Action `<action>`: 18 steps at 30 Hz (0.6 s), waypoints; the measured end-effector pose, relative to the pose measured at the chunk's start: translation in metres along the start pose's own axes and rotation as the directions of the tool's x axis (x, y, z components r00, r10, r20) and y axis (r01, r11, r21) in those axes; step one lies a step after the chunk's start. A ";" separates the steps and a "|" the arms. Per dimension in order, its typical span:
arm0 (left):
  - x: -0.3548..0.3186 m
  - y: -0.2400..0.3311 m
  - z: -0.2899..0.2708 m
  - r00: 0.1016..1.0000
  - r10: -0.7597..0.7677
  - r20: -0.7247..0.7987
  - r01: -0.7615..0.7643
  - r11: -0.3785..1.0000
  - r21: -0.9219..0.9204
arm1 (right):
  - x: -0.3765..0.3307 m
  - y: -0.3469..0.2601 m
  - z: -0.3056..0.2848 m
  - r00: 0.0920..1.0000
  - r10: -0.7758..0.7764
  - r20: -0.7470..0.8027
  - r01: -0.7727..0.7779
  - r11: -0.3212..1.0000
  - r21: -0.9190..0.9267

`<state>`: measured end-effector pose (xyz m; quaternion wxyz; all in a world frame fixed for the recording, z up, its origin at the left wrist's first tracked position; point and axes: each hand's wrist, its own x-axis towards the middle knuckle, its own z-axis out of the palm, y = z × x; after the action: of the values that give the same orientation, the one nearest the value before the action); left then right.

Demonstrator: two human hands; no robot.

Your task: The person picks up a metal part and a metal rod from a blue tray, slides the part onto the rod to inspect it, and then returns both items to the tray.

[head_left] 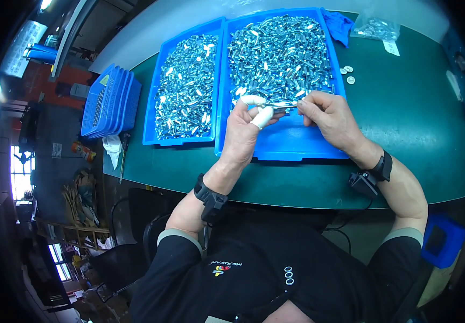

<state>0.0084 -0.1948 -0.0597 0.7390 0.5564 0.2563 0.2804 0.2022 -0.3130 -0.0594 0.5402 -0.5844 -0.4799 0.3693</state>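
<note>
Over the near part of the right blue tray [283, 148], my left hand [243, 129] pinches a small, shiny, narrow metal piece [284, 104]. White finger covers sit on its thumb and forefinger. My right hand [329, 118] is closed, its thumb and forefinger at the right end of the same piece; the fingertips hide that end. Behind both hands, a heap of small silvery metal parts [281, 54] fills the far portion of this tray. The exact kind of part is too small to make out.
Left of it lies a second blue tray [147, 121] of similar parts. Stacked blue baskets [111, 102] stand at the green table's [404, 134] left edge. White round pieces [350, 80], a blue cloth [338, 26] and a clear bag of parts [375, 28] lie at the far right.
</note>
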 end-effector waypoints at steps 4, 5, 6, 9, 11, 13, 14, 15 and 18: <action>-0.001 -0.002 -0.001 0.999 0.016 0.043 -0.020 0.994 0.105 | 0.003 -0.003 0.003 1.000 0.004 -0.015 -0.004 1.000 0.004; -0.002 0.000 -0.001 0.999 0.016 0.044 -0.022 0.992 0.121 | 0.003 -0.004 0.003 0.999 0.019 -0.029 -0.018 1.000 0.015; -0.003 0.001 -0.002 0.999 0.013 0.042 -0.019 0.990 0.141 | 0.004 -0.003 0.003 1.000 -0.001 -0.016 0.001 1.000 0.011; -0.003 -0.004 0.001 0.996 0.012 0.085 -0.021 0.995 0.099 | 0.000 -0.002 0.000 0.991 0.130 -0.001 -0.130 0.991 -0.009; -0.003 -0.007 -0.001 0.994 0.028 0.107 -0.040 0.994 0.106 | 0.001 0.000 0.001 0.986 0.165 0.016 -0.165 0.986 -0.016; -0.005 -0.006 0.001 0.995 0.010 0.094 -0.023 0.990 0.138 | 0.000 -0.001 0.001 0.985 0.169 0.035 -0.168 0.985 -0.042; -0.006 -0.006 -0.001 0.993 0.033 0.114 -0.047 0.991 0.122 | 0.001 -0.001 0.001 0.980 0.193 0.040 -0.190 0.980 -0.056; -0.007 -0.006 -0.003 0.986 0.027 0.165 -0.063 0.975 0.212 | 0.002 0.001 0.000 0.975 0.215 0.065 -0.211 0.976 -0.061; -0.016 -0.005 0.004 0.979 0.070 0.191 -0.140 0.912 0.385 | -0.001 0.001 0.006 0.960 0.248 0.130 -0.235 0.965 -0.113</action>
<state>0.0003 -0.2093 -0.0624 0.6143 0.7296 0.2124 0.2127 0.1961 -0.3121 -0.0617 0.4264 -0.6361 -0.4596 0.4498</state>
